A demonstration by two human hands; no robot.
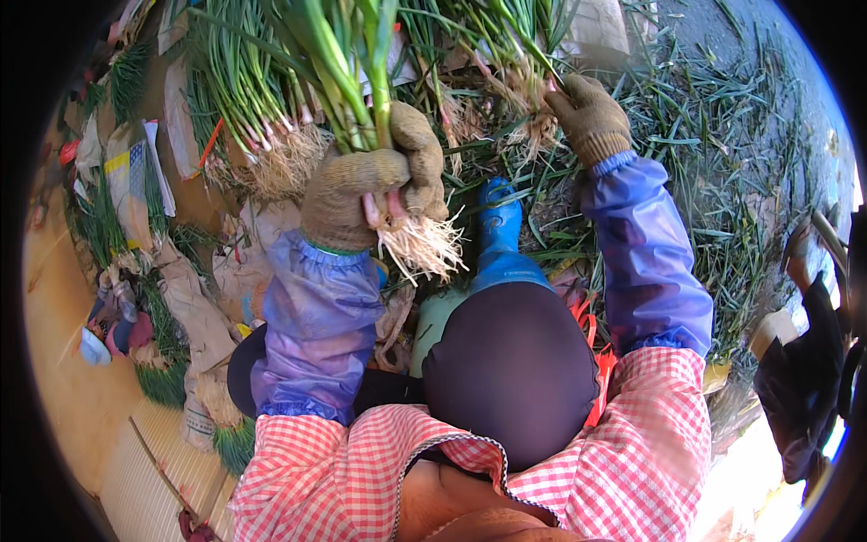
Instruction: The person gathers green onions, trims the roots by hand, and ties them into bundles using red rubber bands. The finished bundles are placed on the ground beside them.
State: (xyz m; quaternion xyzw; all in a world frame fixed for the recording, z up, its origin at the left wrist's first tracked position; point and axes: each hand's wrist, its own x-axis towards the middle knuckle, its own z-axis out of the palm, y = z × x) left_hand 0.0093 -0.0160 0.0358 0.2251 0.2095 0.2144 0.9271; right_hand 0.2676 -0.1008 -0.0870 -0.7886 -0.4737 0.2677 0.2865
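Observation:
My left hand [359, 193], in a brown knit glove, is closed around a small bunch of green garlic or similar onion-like stalks [345, 81]. Pink stem bases and pale, stringy roots [423, 244] stick out below the fist; the leaf tops run out of the picture. Farther right, my right hand [593, 122], gloved alike, pinches a single stalk [525, 37] near its pinkish base. That stalk lies over a loose heap of the same rooted plants [521, 88]. The palm side of the right hand is hidden.
A thick bundle with matted roots [278, 152] lies left of my left hand. Cut leaves [691, 135] litter the ground at right. Below the hands are my blue boot [501, 220] and red plastic strips [599, 366]. Another person [118, 311] is at far left, near brown sacking [200, 311].

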